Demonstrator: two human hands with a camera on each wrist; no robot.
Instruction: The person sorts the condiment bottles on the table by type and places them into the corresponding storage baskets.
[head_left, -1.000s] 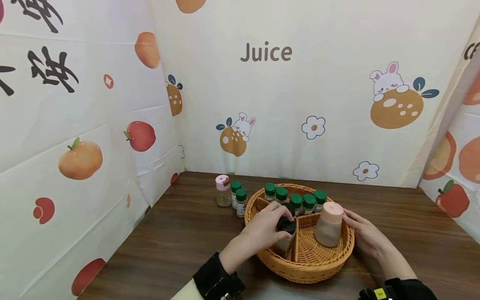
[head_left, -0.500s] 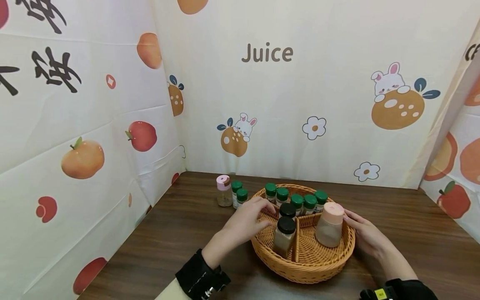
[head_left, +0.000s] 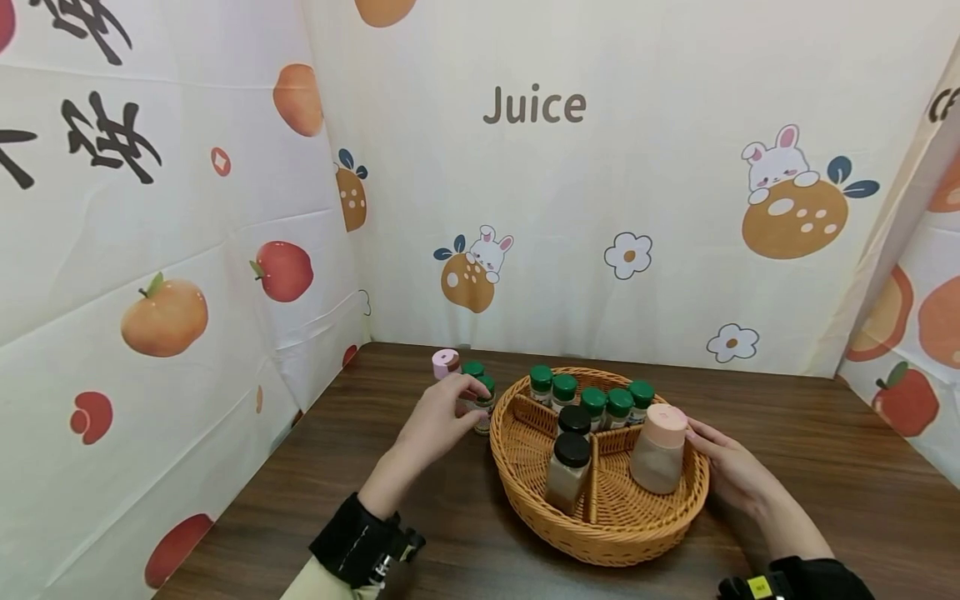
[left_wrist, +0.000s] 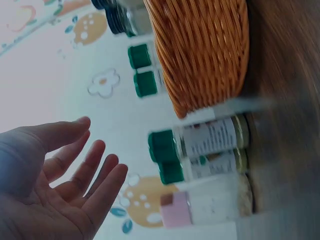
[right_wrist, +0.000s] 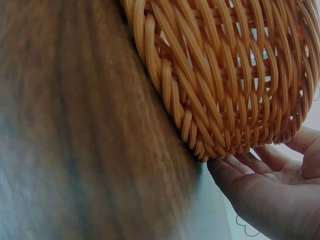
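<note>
My left hand [head_left: 435, 422] is loose, fingers spread, holding nothing, reaching for the green-capped spice jars [head_left: 480, 392] just left of the wicker basket [head_left: 600, 533] on the tabletop [head_left: 420, 508]; a pink-lidded jar [head_left: 446, 363] stands behind them. My right hand [head_left: 731, 471] lies flat vs the basket's right wall, steadying it, not gripping. Step, I'd say: fetching the next outside jar. Next needs fingers closing round one cap w/o knocking its neighbour.

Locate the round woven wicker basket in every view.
Head: the round woven wicker basket sits centre-right on the brown wooden table.
Left wrist: top right, beside two green-capped jars.
Right wrist: fills the upper right, right hand at its wall.
Shared landmark: the table.
</note>
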